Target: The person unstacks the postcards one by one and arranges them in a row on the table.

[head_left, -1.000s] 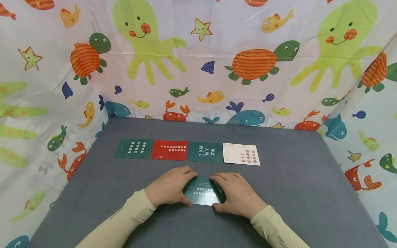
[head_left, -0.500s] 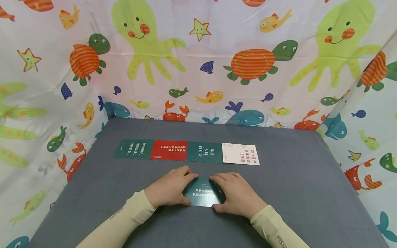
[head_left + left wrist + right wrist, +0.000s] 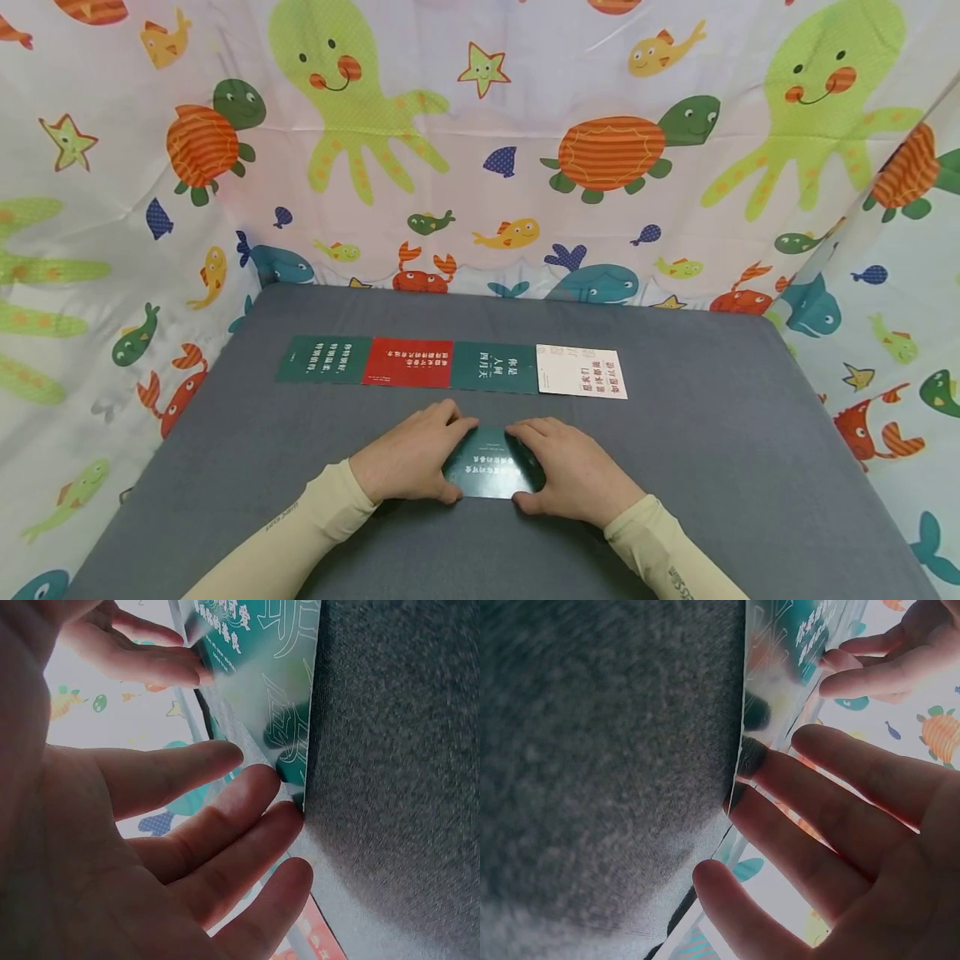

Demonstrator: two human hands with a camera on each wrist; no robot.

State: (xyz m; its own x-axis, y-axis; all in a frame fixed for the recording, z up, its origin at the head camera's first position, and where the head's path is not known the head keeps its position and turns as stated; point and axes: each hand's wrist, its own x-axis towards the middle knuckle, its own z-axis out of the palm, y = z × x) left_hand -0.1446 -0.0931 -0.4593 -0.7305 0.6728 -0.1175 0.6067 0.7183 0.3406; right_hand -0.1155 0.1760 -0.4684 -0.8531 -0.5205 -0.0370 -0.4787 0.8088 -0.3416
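Note:
A glossy dark green card (image 3: 491, 467) with white characters lies before the person on the grey surface. My left hand (image 3: 408, 450) holds its left side in the head view, thumb at the near corner and fingers at the far one. Around the right side my right hand (image 3: 573, 467) takes a matching hold. In the left wrist view, fingertips (image 3: 289, 817) meet the edge of the card (image 3: 289, 697). The right wrist view shows fingertips (image 3: 742, 799) along the other end of the card (image 3: 780, 675), which reflects the fingers.
Beyond the hands lies a row of cards: a green card (image 3: 326, 360), a red card (image 3: 408, 363), another green card (image 3: 495, 367) and a cream card (image 3: 581, 372). They sit edge to edge on the grey cloth (image 3: 712, 467). A sea-animal printed curtain (image 3: 465, 133) encloses the back and sides.

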